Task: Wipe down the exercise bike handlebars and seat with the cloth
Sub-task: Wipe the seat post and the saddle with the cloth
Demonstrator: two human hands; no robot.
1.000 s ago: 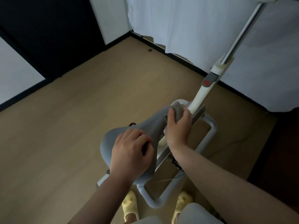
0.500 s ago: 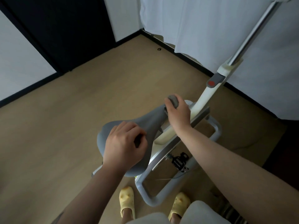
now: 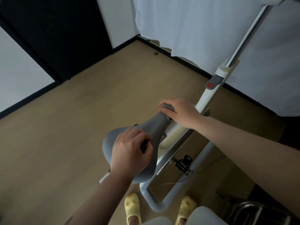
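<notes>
The exercise bike's grey seat [image 3: 155,125] lies in the middle of the head view, nose pointing away from me. My left hand [image 3: 131,153] rests on the wide rear part, its fingers curled into a dark slot in the seat. At the tip of the nose my right hand [image 3: 181,114] holds a bunched grey cloth [image 3: 168,107] against the seat. The white post [image 3: 209,93] with a red knob rises behind it to a metal stem [image 3: 243,38]. The handlebars are cut off at the top edge.
A black pedal [image 3: 183,163] and the grey base frame [image 3: 155,205] sit below the seat, beside my yellow slippers [image 3: 131,207]. White curtains [image 3: 194,21] hang close behind the bike. A metal rack [image 3: 253,211] stands at bottom right. Wooden floor spreads to the left.
My right hand has slid the cloth forward along the seat's nose to its tip. My left hand has stayed on the rear of the seat.
</notes>
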